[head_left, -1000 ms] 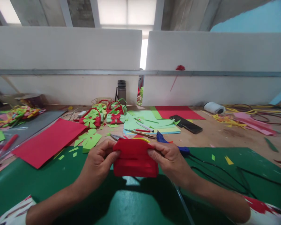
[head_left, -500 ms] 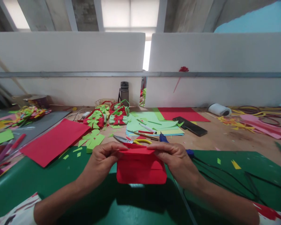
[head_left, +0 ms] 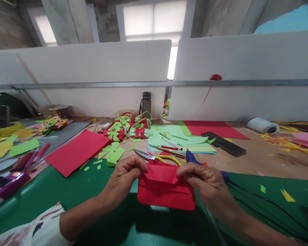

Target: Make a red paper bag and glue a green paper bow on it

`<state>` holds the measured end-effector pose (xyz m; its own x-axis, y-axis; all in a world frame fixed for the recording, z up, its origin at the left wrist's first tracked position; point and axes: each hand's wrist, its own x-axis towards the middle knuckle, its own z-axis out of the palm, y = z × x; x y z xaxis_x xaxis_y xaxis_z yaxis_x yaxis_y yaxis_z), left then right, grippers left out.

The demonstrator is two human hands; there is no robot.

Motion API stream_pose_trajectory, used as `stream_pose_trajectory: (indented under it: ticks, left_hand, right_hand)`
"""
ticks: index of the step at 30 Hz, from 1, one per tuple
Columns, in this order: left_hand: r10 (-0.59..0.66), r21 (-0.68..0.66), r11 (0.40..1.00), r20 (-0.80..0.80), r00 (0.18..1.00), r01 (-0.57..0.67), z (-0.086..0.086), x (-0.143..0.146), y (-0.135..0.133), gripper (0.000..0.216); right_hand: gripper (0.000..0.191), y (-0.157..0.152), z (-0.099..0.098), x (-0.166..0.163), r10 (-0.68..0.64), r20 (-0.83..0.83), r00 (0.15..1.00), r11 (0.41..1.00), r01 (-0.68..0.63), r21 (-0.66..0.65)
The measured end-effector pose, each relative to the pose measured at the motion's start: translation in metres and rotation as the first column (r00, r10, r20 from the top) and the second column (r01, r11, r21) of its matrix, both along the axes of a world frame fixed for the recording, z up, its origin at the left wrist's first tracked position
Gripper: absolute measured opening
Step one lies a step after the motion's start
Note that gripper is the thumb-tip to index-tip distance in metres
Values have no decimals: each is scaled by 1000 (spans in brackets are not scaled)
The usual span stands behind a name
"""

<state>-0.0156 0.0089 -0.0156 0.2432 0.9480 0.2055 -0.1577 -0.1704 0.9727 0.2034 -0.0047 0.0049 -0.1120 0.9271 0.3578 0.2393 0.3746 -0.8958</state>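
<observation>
A folded piece of red paper [head_left: 166,191], shaped like a small pouch with rounded lower corners, hangs between my hands above the green mat [head_left: 97,218]. My left hand [head_left: 127,179] pinches its upper left corner between thumb and fingers. On the other side, my right hand [head_left: 204,179] grips the upper right edge the same way. Just beyond the paper lie scissors [head_left: 169,159] with yellow handles, partly hidden by it. Behind my right hand shows a blue glue gun [head_left: 191,157].
Small red and green paper baskets [head_left: 140,131] stand ahead near a dark bottle [head_left: 146,102]. Red sheets [head_left: 77,150], green sheets [head_left: 179,135], a pen [head_left: 172,143] and a phone [head_left: 227,144] lie around. A black cable [head_left: 254,196] crosses the mat at right.
The view has swung left, so the scene sits farther right. The red paper now tilts slightly, its right side lower, and my fingers sit farther apart at its top corners.
</observation>
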Motion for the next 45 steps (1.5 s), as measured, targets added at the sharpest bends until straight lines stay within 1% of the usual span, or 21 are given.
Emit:
stream_pose_trajectory:
  ticks: [3,6,8,11,13,16,19,21,23,26,29,31,32,33,35,37,41,45]
  left_hand:
    - [-11,1,1000,27,1000,11,1,0,-1,13]
    - [25,24,999,-30,999,-24,5,2,-3,12]
    - [46,-22,999,-47,998,-47,7,5,-5,15]
    - [23,-139,990,20,1000,-20,9,8,-6,26]
    - [12,-175,985,45,999,-4,9,9,-6,32]
    - [15,-141,990,28,999,-11,8,9,-5,29]
    - [40,-41,998,-40,998,-42,6,7,-3,20]
    - [69,30,997,-99,993,-67,5,6,-1,16]
    - [96,68,994,-140,985,-88,5,6,-1,15]
    - [109,51,994,-169,980,-102,6,7,-3,16]
    - [94,46,995,-173,981,-87,7,9,-7,17]
    - [84,49,996,-173,981,-76,8,9,-9,18]
    - [80,46,996,-173,982,-73,9,10,-10,18]
    - [78,41,997,-176,981,-72,10,10,-10,18]
    - [81,34,997,-184,980,-76,11,10,-10,18]
    - [86,37,996,-190,978,-80,11,10,-10,17]
    - [86,60,995,-212,974,-75,12,12,-11,17]
    - [75,36,997,-209,975,-69,13,13,-12,18]
  right_hand:
    - [18,-1,-3,0,-11,46,999,998,8,68]
    - [20,-3,-6,0,-2,94,996,989,-12,148]
    - [21,-3,-7,1,12,130,991,980,-38,197]
    - [21,-2,-10,2,22,176,984,964,-68,258]
    - [22,-1,-12,4,34,207,978,953,-94,287]
    - [22,1,-14,5,41,270,962,929,-136,343]
    - [19,1,-15,7,-22,330,944,920,-110,377]
    - [15,0,-14,6,-66,352,934,933,-68,354]
    - [15,-1,-12,5,-61,339,939,952,-47,303]
    - [18,-2,-8,0,-53,280,959,979,-5,204]
    - [17,-2,-4,-5,-112,202,973,988,87,127]
    - [7,-2,-2,-6,-93,119,989,994,86,63]
    - [7,-3,-1,-5,-59,84,995,998,57,21]
    - [13,-3,0,-5,-17,67,998,1000,18,-13]
    - [19,-4,2,-3,49,95,994,998,-44,-50]
    - [14,-5,4,-2,73,169,983,997,-65,-50]
    - [8,-6,7,-2,89,248,965,995,-73,-75]
    - [13,-7,9,-2,81,301,950,995,-58,-86]
